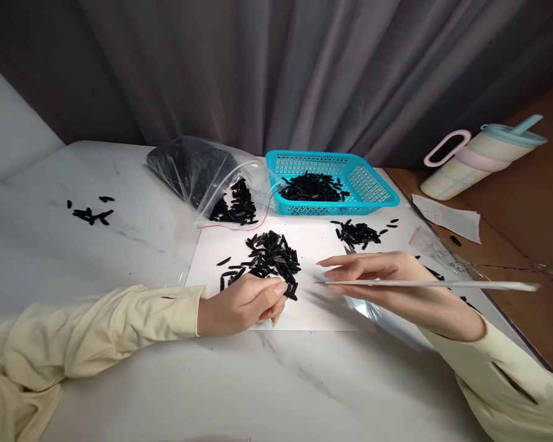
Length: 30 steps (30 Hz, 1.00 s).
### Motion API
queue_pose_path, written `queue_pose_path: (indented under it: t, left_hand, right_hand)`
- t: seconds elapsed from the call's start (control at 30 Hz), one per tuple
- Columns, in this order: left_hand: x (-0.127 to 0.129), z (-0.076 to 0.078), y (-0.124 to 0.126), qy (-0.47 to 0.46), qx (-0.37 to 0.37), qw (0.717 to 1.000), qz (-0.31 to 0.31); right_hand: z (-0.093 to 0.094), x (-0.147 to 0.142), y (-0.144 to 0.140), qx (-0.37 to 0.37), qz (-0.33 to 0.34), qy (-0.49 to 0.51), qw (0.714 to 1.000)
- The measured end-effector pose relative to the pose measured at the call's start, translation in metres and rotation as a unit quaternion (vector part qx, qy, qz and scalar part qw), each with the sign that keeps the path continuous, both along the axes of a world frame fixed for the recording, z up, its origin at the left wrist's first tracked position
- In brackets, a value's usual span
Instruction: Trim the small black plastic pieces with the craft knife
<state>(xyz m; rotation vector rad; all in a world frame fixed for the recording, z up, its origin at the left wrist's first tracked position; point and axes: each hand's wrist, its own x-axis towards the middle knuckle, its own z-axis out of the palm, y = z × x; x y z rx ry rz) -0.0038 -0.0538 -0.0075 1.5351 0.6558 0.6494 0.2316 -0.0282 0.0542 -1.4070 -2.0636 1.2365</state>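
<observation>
My left hand (246,304) is curled with thumb and fingertips pressed together, right at the near edge of a heap of small, long black pieces (271,255). Whatever sits between those fingertips is hidden. My right hand (382,276) grips a long, thin white stick with a fine pointed tip (442,284), held nearly level. Its tip points left, toward my left hand, but does not touch it. Both hands are over a white sheet (313,316). Beyond the right hand lies a second, smaller heap of black pieces (358,233).
Behind the heaps stands a blue plastic basket (382,197) holding more black pieces. An open zip bag (188,169) of them lies left of it. A few loose pieces (90,215) rest far left. At right are a tumbler (479,162), a paper slip (447,215) and a small plastic bag (435,248).
</observation>
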Motion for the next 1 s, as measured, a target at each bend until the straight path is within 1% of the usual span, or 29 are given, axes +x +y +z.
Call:
queue_pose_path:
  t: [0.07, 0.13, 0.23, 0.33, 0.53, 0.73, 0.87, 1.0]
  left_hand:
    - [0.0, 0.001, 0.0, 0.014, 0.012, 1.0, 0.006]
    - [0.0, 0.002, 0.0, 0.028, 0.026, 0.999, 0.013]
    - [0.0, 0.003, 0.0, 0.045, 0.041, 0.998, 0.029]
    - [0.001, 0.004, -0.001, 0.042, 0.044, 0.997, 0.045]
    - [0.001, 0.003, -0.001, 0.041, 0.042, 0.996, 0.061]
    - [0.002, 0.003, 0.0, 0.043, 0.05, 0.995, 0.072]
    - [0.002, 0.004, 0.0, 0.055, 0.05, 0.994, 0.076]
    - [0.002, 0.004, 0.0, 0.055, 0.047, 0.994, 0.082]
  right_hand:
    - [0.008, -0.007, -0.007, -0.017, -0.018, 0.034, 0.999]
    - [0.013, -0.018, -0.013, -0.009, -0.016, 0.061, 0.998]
    - [0.014, -0.034, -0.019, -0.013, -0.002, 0.085, 0.996]
    - [0.011, -0.044, -0.02, -0.034, -0.01, 0.1, 0.994]
    - [0.009, -0.045, -0.019, -0.023, -0.027, 0.102, 0.994]
    - [0.006, -0.045, -0.021, 0.008, -0.022, 0.075, 0.997]
    - [0.004, -0.047, -0.022, 0.014, -0.026, 0.074, 0.997]
    - [0.004, -0.048, -0.024, 0.04, -0.009, 0.065, 0.997]
